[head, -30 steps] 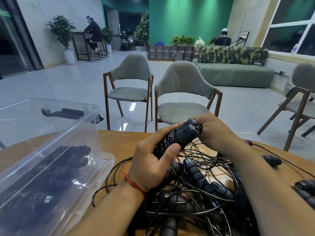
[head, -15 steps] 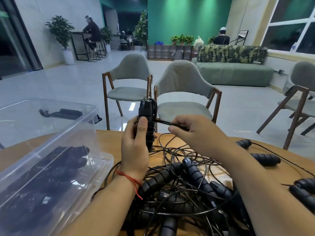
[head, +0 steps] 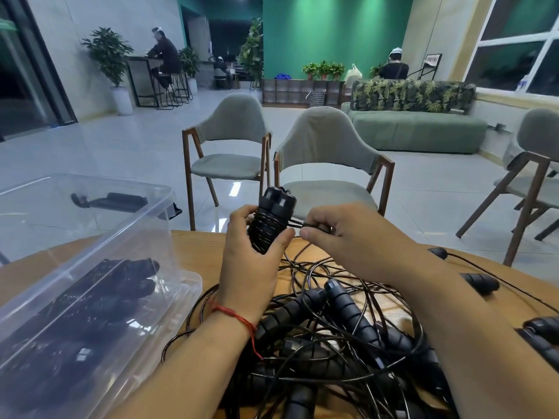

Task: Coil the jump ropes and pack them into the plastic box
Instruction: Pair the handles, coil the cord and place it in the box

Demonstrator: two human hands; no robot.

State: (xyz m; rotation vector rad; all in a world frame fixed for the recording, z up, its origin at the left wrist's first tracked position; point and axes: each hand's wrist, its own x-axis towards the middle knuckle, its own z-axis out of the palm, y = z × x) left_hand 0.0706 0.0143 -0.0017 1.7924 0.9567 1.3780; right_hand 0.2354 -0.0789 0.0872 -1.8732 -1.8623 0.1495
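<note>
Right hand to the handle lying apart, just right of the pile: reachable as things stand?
Probably yes. The handle lies uncovered on the table beside the right forearm. But the right hand is pinching the cord of the bundle gripped by the left hand, so it must let go first.

**Lounge beyond the table**

One grey chair (head: 225,146) and a second chair (head: 326,152) stand mid-frame just beyond the wooden table (head: 196,249), with a third chair (head: 535,164) at the right edge. A green sofa (head: 417,131) sits at upper right, a window (head: 520,40) in the corner above. A potted plant (head: 109,55) and a seated person (head: 163,54) are at upper left.
</note>
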